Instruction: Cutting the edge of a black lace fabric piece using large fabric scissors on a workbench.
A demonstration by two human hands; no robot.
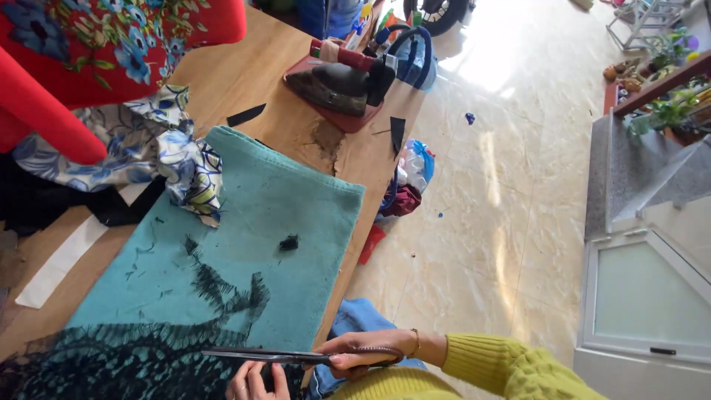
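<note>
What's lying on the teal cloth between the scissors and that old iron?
In the head view, a small black fabric scrap lies on the teal cloth between the scissors and the iron, with bare worn wood beyond.

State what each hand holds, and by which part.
Right hand grips scissors by the handles. Left hand touches black lace; its grip is unclear.

Wooden table [244, 74], teal towel [281, 222], old iron [333, 85], floral fabrics [148, 141]

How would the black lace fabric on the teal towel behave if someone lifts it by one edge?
The black lace fabric would probably droop limply: it lies flat and thin, and the teal towel shows through it. It looks light for its size. Its frayed edge and the loose threads nearby suggest it may snag or shed, perhaps on the scissors in the right hand.
</note>
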